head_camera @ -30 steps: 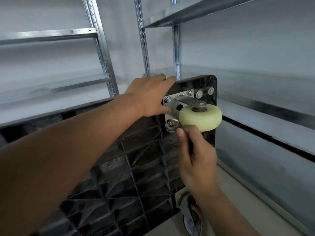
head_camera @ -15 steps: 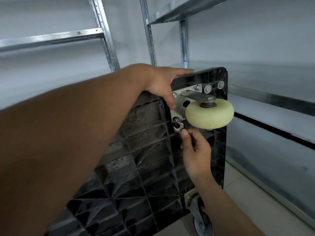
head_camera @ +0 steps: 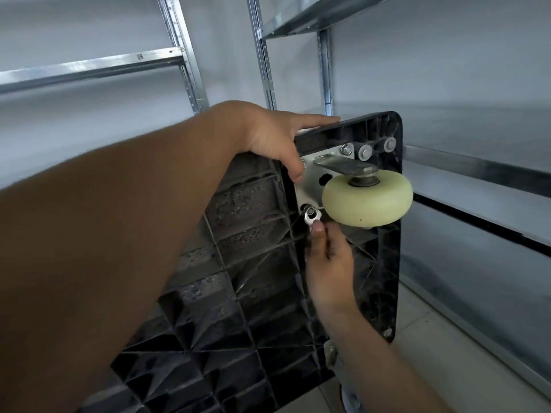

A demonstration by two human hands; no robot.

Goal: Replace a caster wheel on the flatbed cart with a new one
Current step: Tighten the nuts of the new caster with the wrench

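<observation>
Black ribbed plastic flatbed cart [head_camera: 238, 293] tipped upright, left hand [head_camera: 277, 138] gripping its top edge, right hand [head_camera: 328, 263] pinching small silver wrench [head_camera: 311, 219] on bolt beside cream caster wheel [head_camera: 368, 198]

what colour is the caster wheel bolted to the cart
The caster wheel is pale cream-yellow, clearest in the head view.
</observation>
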